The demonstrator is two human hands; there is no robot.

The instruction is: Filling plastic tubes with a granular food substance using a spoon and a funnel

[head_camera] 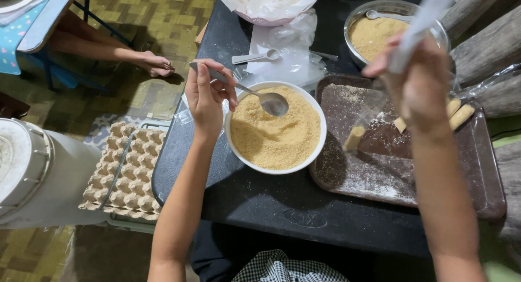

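Observation from the head view, all positions taken from the white bowl (pixel 275 129). Bowl stands on the black tabletop (pixel 260 200), near its middle, and is filled with golden-brown crumbs. Left hand (pixel 206 95) sits at the bowl's left rim, its grip closed on the handle of a metal spoon (pixel 255 95); the spoon's head hangs over the crumbs in the upper part of the bowl, empty side showing.

Right hand (pixel 418 84) is raised to the right of the bowl, its grip closed around a clear plastic bag (pixel 380 111). The bag hangs down toward the brown tray (pixel 412 190) and holds a pale stick-shaped piece (pixel 354 137) at its lower end; the raised hand and blurred plastic block part of the tray behind them.

Brown tray lies just beside the bowl on the right, dusted with crumbs and white powder. Two more pale pieces (pixel 458 115) rest at its far right side.

Metal bowl (pixel 380 32) stands beyond the tray, up and right of the white bowl, holding the same crumbs and a spoon; the right hand hides part of its rim. Small measuring spoon (pixel 258 57) lies on clear plastic sheeting above the white bowl. Pink-rimmed basin (pixel 268 8) lined with white plastic stands further up.

Egg carton (pixel 127 171) lies on the floor well left of the bowl, next to a white bucket (pixel 38 173). Another person's bare foot (pixel 154 62) shows at upper left.
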